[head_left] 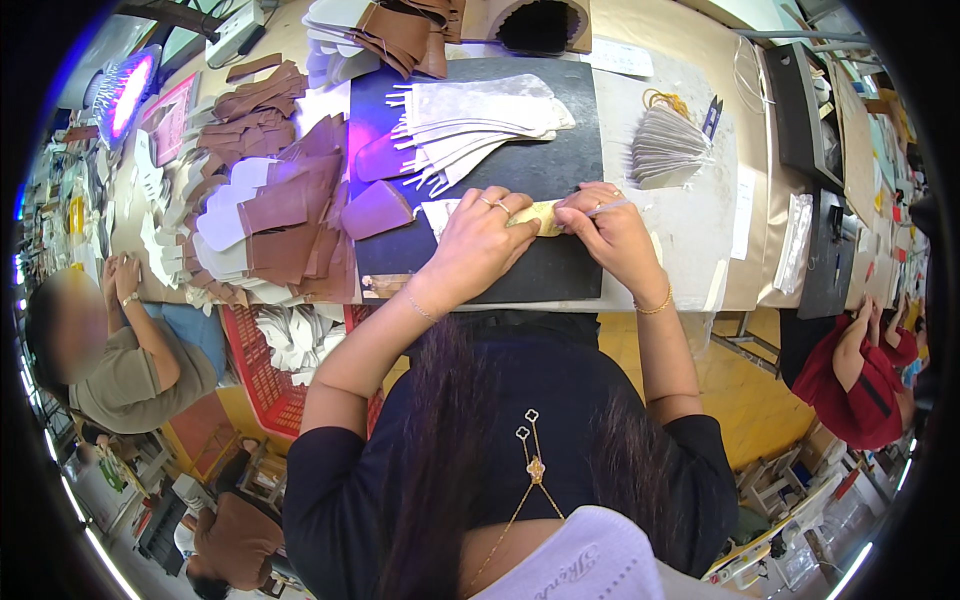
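Note:
On a black mat (530, 280) in front of me lies a narrow pale piece (535, 216), white at its left end and yellowish between my hands. My left hand (485, 232) presses down over it with bent fingers. At its right end my right hand (612, 232) pinches it between thumb and fingers. A thin greyish strip (610, 207) lies across the right fingers; I cannot make out what it is. Just beyond my hands, white leather-like pieces (485, 115) with narrow tabs at their left ends lie fanned out. A brown piece (378, 210) sits left of my left hand.
Brown and white cut pieces (270, 215) overlap in piles on the left. A fan of grey pieces (668, 145) and small dark snips (712, 117) lie on the right. A red basket (262, 385) stands below the table's left side. A glowing lamp (128, 95) stands far left; co-workers sit on both sides.

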